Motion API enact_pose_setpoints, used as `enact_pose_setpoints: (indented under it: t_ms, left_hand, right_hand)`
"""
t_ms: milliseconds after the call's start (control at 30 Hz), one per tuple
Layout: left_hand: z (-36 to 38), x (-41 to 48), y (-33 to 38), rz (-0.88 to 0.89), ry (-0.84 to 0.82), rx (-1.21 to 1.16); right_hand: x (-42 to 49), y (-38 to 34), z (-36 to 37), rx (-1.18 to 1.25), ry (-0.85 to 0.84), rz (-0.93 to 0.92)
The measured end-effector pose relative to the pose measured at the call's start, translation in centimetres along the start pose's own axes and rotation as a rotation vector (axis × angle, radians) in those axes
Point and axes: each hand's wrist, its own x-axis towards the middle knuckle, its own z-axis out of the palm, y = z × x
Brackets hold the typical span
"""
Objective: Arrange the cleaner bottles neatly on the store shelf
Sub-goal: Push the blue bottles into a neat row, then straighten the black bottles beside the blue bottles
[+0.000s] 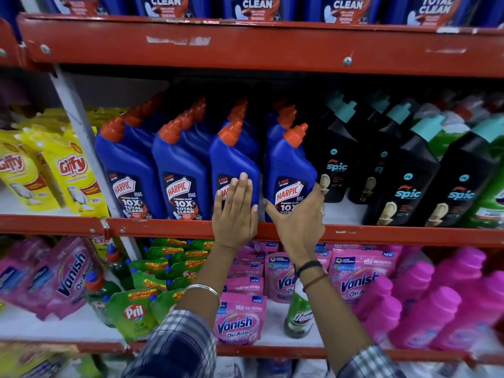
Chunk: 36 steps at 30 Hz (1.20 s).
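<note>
Up front on the middle red shelf (169, 227), four blue Harpic bottles are standing in a row, and the fourth Harpic bottle (289, 170) is sitting in the right hand (298, 222), thumb across its label and fingers seemingly curling round its far side, though they are mostly hidden. The left hand (236, 214) is lying flat and open against the third Harpic bottle (234, 162), gripping nothing, while black Spic bottles (409, 181) are standing just to the right.
</note>
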Motion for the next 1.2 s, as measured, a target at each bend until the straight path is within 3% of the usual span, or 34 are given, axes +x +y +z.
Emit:
enact_pose_setpoints:
  t_ms: [167, 333, 500, 667, 1000, 1200]
  left_hand:
    - [-0.1, 0.0, 0.1, -0.004, -0.002, 0.007]
    - [0.1, 0.0, 0.1, -0.006, 0.007, 0.004]
    - [0.4, -0.2, 0.2, -0.005, 0.027, 0.015]
    - [0.4, -0.2, 0.2, -0.012, 0.039, 0.014]
    - [0.3, 0.0, 0.3, -0.031, 0.028, 0.023]
    - [0.4, 0.0, 0.3, -0.032, 0.038, 0.033]
  right_hand:
    - [-0.7, 1.3, -0.3, 0.027, -0.021, -0.057]
    - [-0.5, 4.8, -3.3, 0.312, -0.015, -0.104]
    - [2.8, 10.1, -8.6, 0.355, 0.265, -0.142]
    - [6.8, 15.6, -12.5, 0.296, 0.518, -0.033]
    - [12.5, 19.2, -14.5, -0.030, 0.318, 0.021]
    - [13.0, 19.3, -15.0, -0.019, 0.332, 0.063]
